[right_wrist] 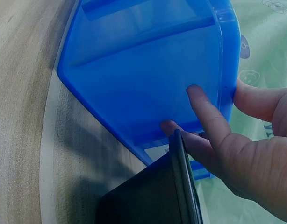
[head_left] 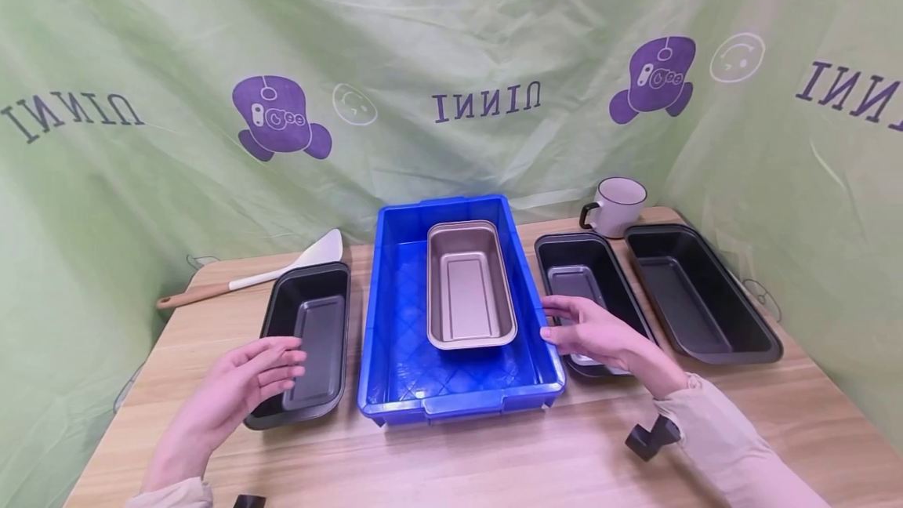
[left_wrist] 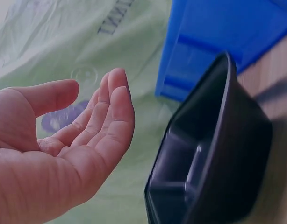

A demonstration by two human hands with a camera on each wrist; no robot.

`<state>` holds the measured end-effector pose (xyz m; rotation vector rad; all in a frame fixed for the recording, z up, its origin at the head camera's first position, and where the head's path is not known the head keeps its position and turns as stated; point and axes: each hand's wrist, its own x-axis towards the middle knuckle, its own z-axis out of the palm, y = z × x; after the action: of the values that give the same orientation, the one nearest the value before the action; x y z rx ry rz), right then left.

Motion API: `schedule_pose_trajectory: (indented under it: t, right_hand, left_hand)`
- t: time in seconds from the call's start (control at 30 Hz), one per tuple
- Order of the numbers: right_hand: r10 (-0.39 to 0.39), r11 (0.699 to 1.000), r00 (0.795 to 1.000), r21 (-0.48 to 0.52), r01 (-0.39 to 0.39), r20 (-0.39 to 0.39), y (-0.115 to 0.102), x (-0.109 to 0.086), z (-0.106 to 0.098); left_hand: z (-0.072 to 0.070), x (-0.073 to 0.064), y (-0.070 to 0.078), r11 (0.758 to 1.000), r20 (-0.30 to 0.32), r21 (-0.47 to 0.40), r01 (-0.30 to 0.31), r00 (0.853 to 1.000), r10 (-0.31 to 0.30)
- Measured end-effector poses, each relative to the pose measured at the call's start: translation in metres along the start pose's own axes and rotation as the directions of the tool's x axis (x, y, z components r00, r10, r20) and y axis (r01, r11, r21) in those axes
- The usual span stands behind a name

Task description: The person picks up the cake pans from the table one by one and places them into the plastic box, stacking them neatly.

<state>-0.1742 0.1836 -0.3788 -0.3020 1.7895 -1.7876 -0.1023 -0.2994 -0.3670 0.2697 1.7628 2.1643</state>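
My left hand [head_left: 243,386] hovers over the near part of a black loaf pan [head_left: 324,343], its fingers loosely bent and the palm holding nothing in the left wrist view. At the right side of a blue plastic bin [head_left: 395,367], my right hand [head_left: 589,332] pinches the edge, thumb at the rim and fingers against the outer wall in the right wrist view. Inside the bin, towards its right, lies a champagne-coloured loaf pan [head_left: 469,296]. Another black loaf pan [head_left: 574,277] stands just right of the bin, partly hidden under my right hand.
A larger dark loaf pan [head_left: 694,304] stands at the far right. Behind the pans is a white mug [head_left: 622,206] with a dark handle. A white spatula with a wooden handle [head_left: 194,296] lies at the back left. Green printed cloth hangs around the wooden table [head_left: 494,465].
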Motion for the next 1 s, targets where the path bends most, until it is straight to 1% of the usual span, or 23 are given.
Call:
schedule_pose_trajectory:
  t: [0.17,0.43,0.5,0.6,0.67,0.83,0.93,1.0]
  right_hand:
    - [-0.003,1.0,1.0,-0.004,0.003,0.008,-0.001,0.0,0.001]
    - [0.008,1.0,1.0,0.0,-0.008,0.0,-0.002,0.0,0.001]
    - [0.007,1.0,1.0,0.004,-0.007,0.002,-0.001,0.0,0.001]
    - [0.005,1.0,1.0,0.006,-0.005,0.006,-0.001,0.0,0.001]
    - [0.004,1.0,1.0,0.007,-0.004,0.009,-0.001,0.0,0.001]
    - [0.005,1.0,1.0,0.006,-0.005,0.006,-0.002,-0.001,0.001]
    - [0.004,1.0,1.0,0.006,-0.004,0.002,-0.001,-0.001,0.001]
    - [0.001,1.0,1.0,0.005,-0.001,0.002,-0.001,0.0,0.001]
  left_hand:
    - [-0.018,-0.019,-0.008,0.998,-0.02,-0.055,-0.017,1.0,0.016]
    - [-0.041,-0.046,-0.014,0.993,-0.064,-0.111,-0.042,0.997,0.035]
    - [-0.046,-0.052,-0.017,0.989,-0.058,-0.137,-0.055,0.997,0.047]
    - [-0.054,-0.06,-0.021,0.983,-0.044,-0.177,-0.057,0.998,0.051]
    - [-0.059,-0.064,-0.024,0.979,-0.043,-0.196,-0.059,0.998,0.052]
    - [-0.069,-0.071,-0.035,0.969,-0.079,-0.24,-0.055,0.996,0.037]
    - [-0.073,-0.072,-0.043,0.971,-0.087,-0.237,-0.025,0.996,0.005]
    - [-0.074,-0.072,-0.047,0.977,-0.071,-0.215,0.006,0.997,-0.022]
